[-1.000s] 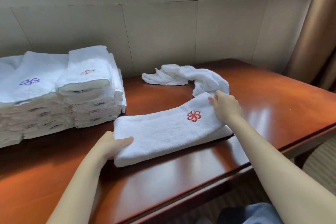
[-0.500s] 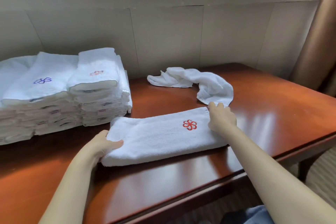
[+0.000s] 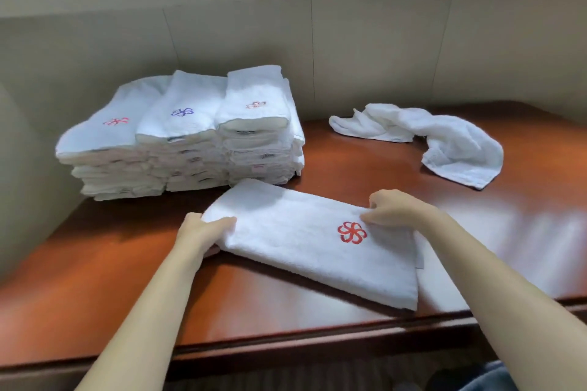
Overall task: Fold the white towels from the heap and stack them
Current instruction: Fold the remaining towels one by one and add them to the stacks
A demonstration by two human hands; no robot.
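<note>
table (image 3: pixel 349 168): bears all we list.
stacks (image 3: pixel 178 136): three side by side; tall and soft, they could slump if we land weight off-centre.
towel (image 3: pixel 301 241): folded long, just in front of the stacks; lifted by its ends it may sag and unfold.
loose towel (image 3: pixel 444 140): right of the stacks, well apart, not yet folded.
left hand (image 3: pixel 203 233): grips the towel's end nearest the stacks, thumb on top.
right hand (image 3: pixel 397 208): fingers curled over its far end.
</note>
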